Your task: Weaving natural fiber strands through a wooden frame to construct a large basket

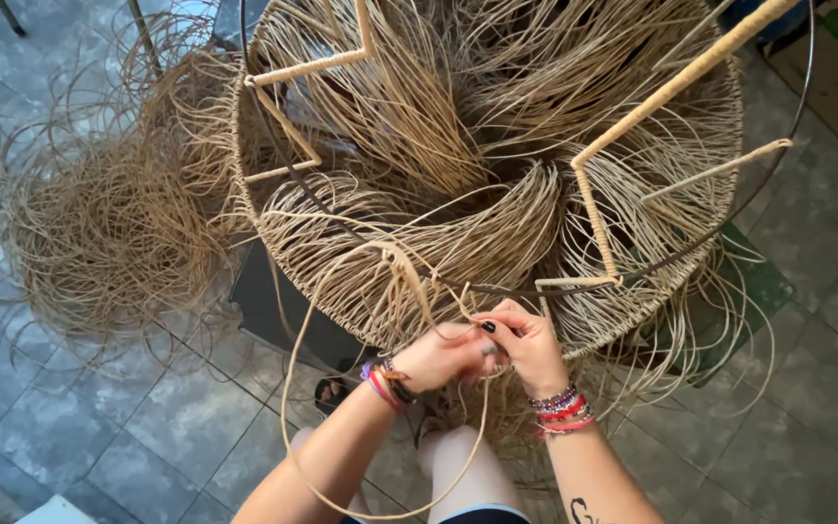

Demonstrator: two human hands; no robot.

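Both hands meet at near rim of round woven frame (497, 146). Left hand (435, 357) and right hand (530, 344) touch each other, fingers pinched shut on thin rattan strand (295, 388) between them. Strand runs from weave, hangs in big loop over person's knees, returns to hands. Frame has dark metal ring (273, 146), wrapped bars, many loose strands inside. Loose rattan pile (109, 223) lies on tiled floor (147, 427), left of frame. Bracelets on both wrists.

the round woven frame (497, 155) is cut off by the top edge. the left hand (443, 357) and right hand (528, 342) overlap, hiding their fingertips and the cane strand's (293, 388) gripped end.
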